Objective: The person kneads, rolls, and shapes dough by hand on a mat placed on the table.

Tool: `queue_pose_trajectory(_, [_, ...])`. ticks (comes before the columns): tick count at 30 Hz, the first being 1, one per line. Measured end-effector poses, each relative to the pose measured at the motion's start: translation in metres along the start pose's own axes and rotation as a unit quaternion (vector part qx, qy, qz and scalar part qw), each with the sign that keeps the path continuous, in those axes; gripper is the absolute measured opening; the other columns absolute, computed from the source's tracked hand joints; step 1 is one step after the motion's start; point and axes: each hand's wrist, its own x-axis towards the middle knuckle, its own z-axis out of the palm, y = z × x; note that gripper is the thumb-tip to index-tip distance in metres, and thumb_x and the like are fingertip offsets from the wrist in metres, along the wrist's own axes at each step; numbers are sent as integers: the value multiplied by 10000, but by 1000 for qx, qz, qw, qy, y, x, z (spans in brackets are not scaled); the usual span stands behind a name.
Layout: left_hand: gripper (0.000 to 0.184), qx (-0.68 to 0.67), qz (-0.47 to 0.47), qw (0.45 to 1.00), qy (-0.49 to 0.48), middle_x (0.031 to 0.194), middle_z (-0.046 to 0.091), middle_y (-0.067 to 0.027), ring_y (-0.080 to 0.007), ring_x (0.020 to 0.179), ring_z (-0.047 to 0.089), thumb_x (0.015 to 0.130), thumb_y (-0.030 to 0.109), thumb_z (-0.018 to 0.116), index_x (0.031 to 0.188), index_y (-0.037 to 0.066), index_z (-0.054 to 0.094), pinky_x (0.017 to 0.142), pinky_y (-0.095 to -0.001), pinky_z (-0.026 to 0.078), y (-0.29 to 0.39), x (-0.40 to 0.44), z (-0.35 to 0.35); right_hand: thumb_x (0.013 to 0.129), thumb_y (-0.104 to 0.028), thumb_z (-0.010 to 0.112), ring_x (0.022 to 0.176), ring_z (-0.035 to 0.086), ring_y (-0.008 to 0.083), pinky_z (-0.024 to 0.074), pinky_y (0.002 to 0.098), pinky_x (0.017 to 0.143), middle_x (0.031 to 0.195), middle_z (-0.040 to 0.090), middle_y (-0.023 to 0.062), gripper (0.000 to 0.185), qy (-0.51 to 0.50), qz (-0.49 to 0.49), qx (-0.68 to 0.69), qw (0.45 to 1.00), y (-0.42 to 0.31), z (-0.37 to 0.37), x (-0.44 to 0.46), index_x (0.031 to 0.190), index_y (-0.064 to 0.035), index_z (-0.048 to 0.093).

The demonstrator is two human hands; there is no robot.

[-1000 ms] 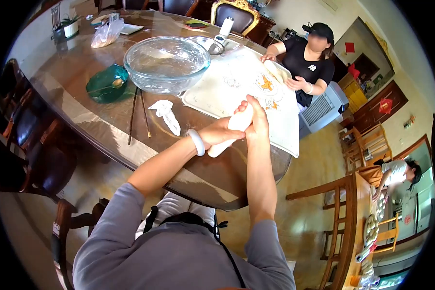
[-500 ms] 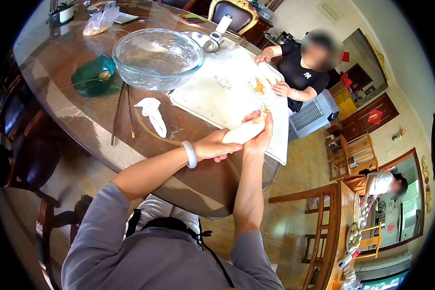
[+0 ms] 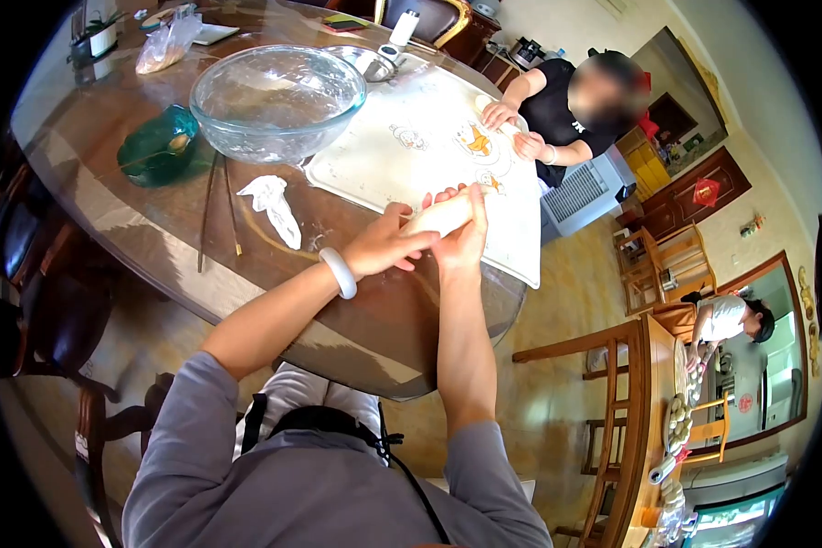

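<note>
Your left hand point(image 3: 380, 245) and right hand point(image 3: 462, 245) grasp the dough point(image 3: 437, 218) between them; the bowl point(image 3: 267, 139) stands by the mat point(image 3: 402, 102).

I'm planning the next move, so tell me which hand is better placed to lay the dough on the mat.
Probably the right hand: it cradles the dough's far end and overlaps the white mat in view. The left hand, at the nearer end, shows mostly over the brown table.
</note>
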Motion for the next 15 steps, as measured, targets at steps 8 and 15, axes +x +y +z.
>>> queue_pose_trajectory(8, [604,-73,-26,997,23,1150,531,-143,-220,984,588,873,437,566,1254,1,393,764,-341,528,-7,10,-10,886,-294,605,682,463,125,429,269,631,770,470,14,250,-69,-16,64,995,-17,-38,21,973,-92,486])
queue_pose_trajectory(15, [687,-109,-61,984,-126,1109,580,-117,-170,878,634,838,544,586,1255,13,461,728,-300,545,-1,2,-9,873,-408,602,761,494,155,468,312,737,845,506,45,421,-44,-10,31,999,2,24,-15,1061,-40,516])
